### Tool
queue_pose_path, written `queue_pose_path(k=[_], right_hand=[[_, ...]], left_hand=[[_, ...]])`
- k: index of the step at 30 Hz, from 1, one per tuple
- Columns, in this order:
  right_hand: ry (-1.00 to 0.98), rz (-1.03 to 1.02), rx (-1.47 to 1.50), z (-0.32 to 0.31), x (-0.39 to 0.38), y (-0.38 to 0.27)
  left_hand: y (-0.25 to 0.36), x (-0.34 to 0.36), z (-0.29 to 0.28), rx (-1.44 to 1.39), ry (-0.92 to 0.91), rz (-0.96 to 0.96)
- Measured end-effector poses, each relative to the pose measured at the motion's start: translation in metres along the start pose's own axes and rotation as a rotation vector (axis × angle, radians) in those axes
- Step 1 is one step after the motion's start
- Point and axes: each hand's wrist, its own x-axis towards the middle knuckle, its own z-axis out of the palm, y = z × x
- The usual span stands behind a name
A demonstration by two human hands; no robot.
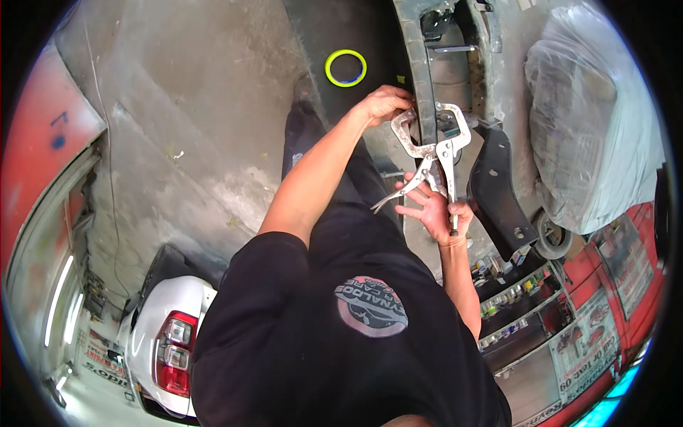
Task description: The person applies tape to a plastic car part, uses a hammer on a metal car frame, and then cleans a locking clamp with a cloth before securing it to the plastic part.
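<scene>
A locking C-clamp [445,153] with worn white jaws spans a long dark metal rail [421,71], one jaw on each side. Its handles are spread apart. At the lower end, my right hand [434,213] has its thumb hooked over the straight handle, with the other fingers stretched toward the second handle. My left hand [388,104] is at the rail's left side beside the clamp's left jaw. Its fingers are bent in and pressed together; whatever is between them is hidden.
A bright yellow-green ring [328,68] lies on a black panel [313,28]. Right of the clamp is a black bracket [494,188] with holes. Farther right stands a plastic-wrapped bundle [580,114]. A rack [530,313] holds small items; a white vehicle [153,324] is at lower left.
</scene>
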Motion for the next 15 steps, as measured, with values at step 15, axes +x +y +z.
queue_pose_path(k=[15], right_hand=[[0.049,-0.045,-0.008,0.002,0.003,0.009]], left_hand=[[0.005,-0.009,0.014,-0.219,-0.074,-0.077]])
